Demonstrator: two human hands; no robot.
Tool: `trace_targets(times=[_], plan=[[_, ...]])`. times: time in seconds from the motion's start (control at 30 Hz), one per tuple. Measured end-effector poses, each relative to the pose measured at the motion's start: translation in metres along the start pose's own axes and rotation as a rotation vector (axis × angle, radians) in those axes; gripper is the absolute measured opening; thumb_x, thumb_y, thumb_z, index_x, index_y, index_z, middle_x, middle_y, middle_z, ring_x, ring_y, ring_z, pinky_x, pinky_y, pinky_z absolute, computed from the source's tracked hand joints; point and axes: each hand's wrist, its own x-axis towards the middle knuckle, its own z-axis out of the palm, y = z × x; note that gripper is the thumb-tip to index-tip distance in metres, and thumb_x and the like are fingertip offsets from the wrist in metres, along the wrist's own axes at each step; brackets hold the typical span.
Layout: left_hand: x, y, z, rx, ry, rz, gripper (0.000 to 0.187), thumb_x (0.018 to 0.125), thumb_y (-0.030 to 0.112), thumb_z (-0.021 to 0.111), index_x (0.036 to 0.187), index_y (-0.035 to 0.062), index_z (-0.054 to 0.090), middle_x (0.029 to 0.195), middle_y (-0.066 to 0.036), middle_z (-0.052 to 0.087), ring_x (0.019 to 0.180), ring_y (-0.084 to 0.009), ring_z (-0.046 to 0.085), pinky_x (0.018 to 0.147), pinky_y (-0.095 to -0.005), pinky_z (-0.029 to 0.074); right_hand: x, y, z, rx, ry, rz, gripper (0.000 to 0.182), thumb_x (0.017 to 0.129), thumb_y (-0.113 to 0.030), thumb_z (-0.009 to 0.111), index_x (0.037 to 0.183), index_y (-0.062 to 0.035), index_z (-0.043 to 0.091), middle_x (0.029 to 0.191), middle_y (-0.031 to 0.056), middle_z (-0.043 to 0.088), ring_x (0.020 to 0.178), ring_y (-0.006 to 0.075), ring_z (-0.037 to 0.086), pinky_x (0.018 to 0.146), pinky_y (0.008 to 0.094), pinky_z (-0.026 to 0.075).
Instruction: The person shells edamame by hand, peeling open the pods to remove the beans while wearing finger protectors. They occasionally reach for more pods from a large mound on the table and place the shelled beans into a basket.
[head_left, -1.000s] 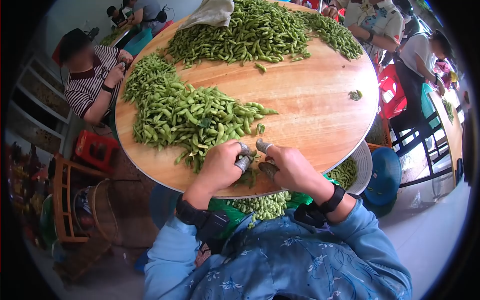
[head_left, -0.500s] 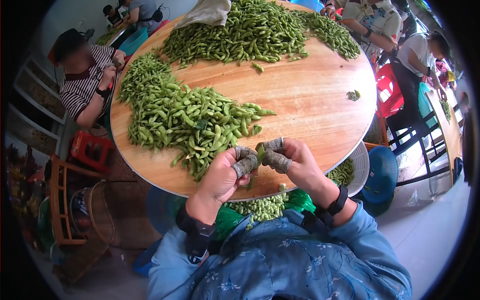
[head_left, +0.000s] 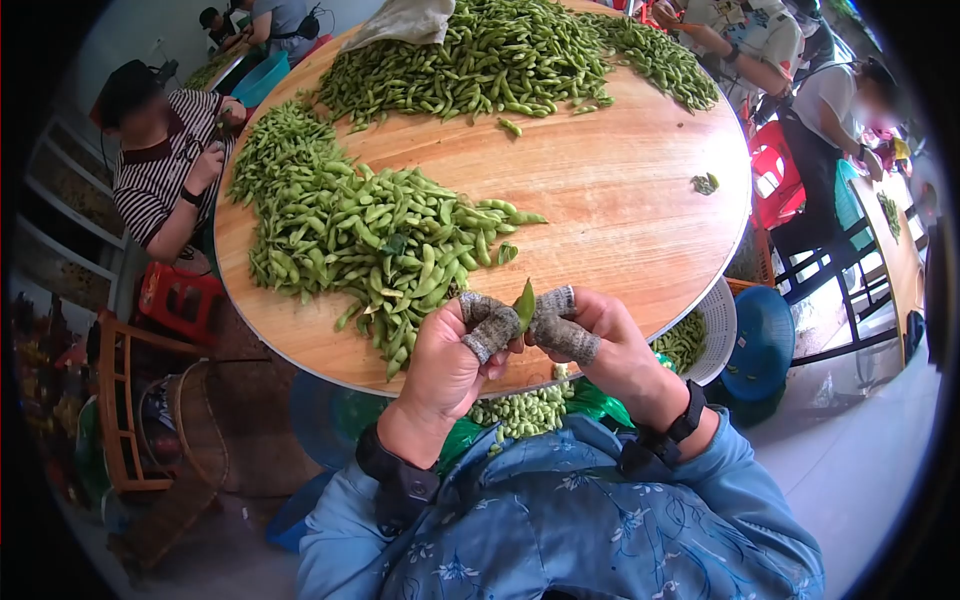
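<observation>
Between my two hands, a green edamame pod stands up at a tilt. My left hand pinches it from one side, and my right hand closes on it from the other. Grey knitted covers wrap the thumb and index finger of both hands. Below the hands, shelled green beans lie in a green plastic bag at my lap. Left of my hands, a large heap of edamame pods spreads over the round wooden table.
Another pod heap lies at the table's far side, partly under a cloth. A white basket with pods and a blue basin stand at right. A person in stripes sits at left; other people work at the back.
My hands have come closer together around the pod, which now points up more plainly. The view has shifted slightly, and the striped person's hands have moved a little.
</observation>
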Motion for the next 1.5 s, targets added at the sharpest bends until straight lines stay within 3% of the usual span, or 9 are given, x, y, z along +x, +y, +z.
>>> trace_targets(times=[0.6, 0.73, 0.8, 0.87, 1.0, 1.07, 1.17, 1.3, 1.5], plan=[[-0.006, 0.002, 0.002, 0.053, 0.013, 0.024, 0.006, 0.082, 0.007, 0.052, 0.087, 0.0042, 0.053, 0.068, -0.005, 0.055, 0.050, -0.0086, 0.046, 0.042, -0.0193, 0.035, 0.007, 0.013, 0.005, 0.066, 0.033, -0.039, 0.011, 0.083, -0.010, 0.056, 0.089, -0.0007, 0.055, 0.083, 0.0006, 0.058, 0.078, 0.0066, 0.052, 0.073, 0.0219, 0.042], [-0.012, 0.001, 0.018, 0.807, 0.027, 0.441, 0.017, 0.080, 0.006, 0.056, 0.095, 0.0020, 0.047, 0.075, -0.002, 0.052, 0.066, -0.0070, 0.048, 0.059, -0.0216, 0.042, 0.008, 0.006, 0.002, 0.006, 0.106, -0.014, 0.013, 0.083, -0.010, 0.056, 0.090, 0.0004, 0.054, 0.084, 0.0015, 0.058, 0.079, 0.0073, 0.052, 0.074, 0.0221, 0.042], [-0.009, 0.000, 0.015, 0.989, 0.065, 0.547, 0.017, 0.079, 0.006, 0.055, 0.093, 0.0011, 0.047, 0.074, -0.007, 0.053, 0.063, -0.0165, 0.052, 0.059, -0.0280, 0.043, 0.008, 0.008, 0.006, -0.010, 0.086, -0.104, 0.014, 0.083, -0.010, 0.056, 0.091, 0.0011, 0.054, 0.085, 0.0020, 0.058, 0.080, 0.0078, 0.052, 0.074, 0.0224, 0.042], [-0.011, 0.001, 0.011, 1.579, 0.089, 0.864, 0.025, 0.073, 0.002, 0.058, 0.095, -0.0010, 0.046, 0.080, -0.017, 0.056, 0.071, -0.0322, 0.056, 0.061, -0.0347, 0.045, 0.006, 0.013, 0.005, -0.023, 0.104, -0.078, 0.014, 0.083, -0.010, 0.056, 0.091, 0.0013, 0.054, 0.085, 0.0023, 0.058, 0.080, 0.0080, 0.052, 0.074, 0.0231, 0.042], [-0.014, -0.013, 0.006, 1.215, 0.080, 0.775, 0.022, 0.072, 0.001, 0.054, 0.093, 0.0000, 0.048, 0.074, -0.018, 0.055, 0.068, -0.0380, 0.053, 0.059, -0.0361, 0.043, 0.000, 0.018, 0.008, 0.013, 0.038, -0.121, 0.013, 0.083, -0.009, 0.055, 0.091, 0.0015, 0.054, 0.085, 0.0019, 0.058, 0.080, 0.0079, 0.052, 0.074, 0.0234, 0.043], [-0.012, -0.019, 0.007, 1.095, 0.095, 0.804, 0.018, 0.077, 0.002, 0.051, 0.094, 0.0005, 0.049, 0.068, -0.014, 0.054, 0.060, -0.0322, 0.053, 0.056, -0.0336, 0.042, 0.000, 0.019, 0.010, -0.014, 0.067, -0.147, 0.013, 0.083, -0.009, 0.055, 0.091, 0.0013, 0.054, 0.084, 0.0020, 0.057, 0.080, 0.0078, 0.052, 0.073, 0.0234, 0.043], [-0.013, -0.024, 0.006, 0.599, 0.105, 0.513, 0.012, 0.086, 0.008, 0.046, 0.093, -0.0003, 0.049, 0.064, -0.001, 0.049, 0.056, -0.0085, 0.044, 0.052, -0.0237, 0.039, -0.003, 0.017, 0.012, 0.006, 0.025, -0.178, 0.013, 0.084, -0.009, 0.055, 0.090, 0.0015, 0.053, 0.084, 0.0019, 0.057, 0.080, 0.0074, 0.051, 0.073, 0.0238, 0.043], [-0.019, -0.003, 0.005, 0.494, -0.064, 0.204, 0.015, 0.087, 0.011, 0.047, 0.097, 0.0006, 0.048, 0.075, 0.001, 0.052, 0.066, -0.0035, 0.048, 0.057, -0.0186, 0.040, -0.003, 0.017, 0.006, -0.066, 0.021, -0.177, 0.013, 0.084, -0.009, 0.054, 0.090, 0.0024, 0.053, 0.083, 0.0024, 0.057, 0.078, 0.0079, 0.052, 0.071, 0.0244, 0.044], [-0.021, -0.017, 0.001, 0.783, -0.101, 0.410, 0.015, 0.077, 0.002, 0.055, 0.091, -0.0012, 0.049, 0.072, -0.004, 0.054, 0.064, -0.0064, 0.051, 0.057, -0.0218, 0.042, -0.016, 0.012, 0.001, -0.352, -0.014, -0.165, 0.014, 0.080, -0.006, 0.058, 0.090, 0.0031, 0.057, 0.079, 0.0051, 0.058, 0.074, 0.0086, 0.052, 0.066, 0.0243, 0.043]])
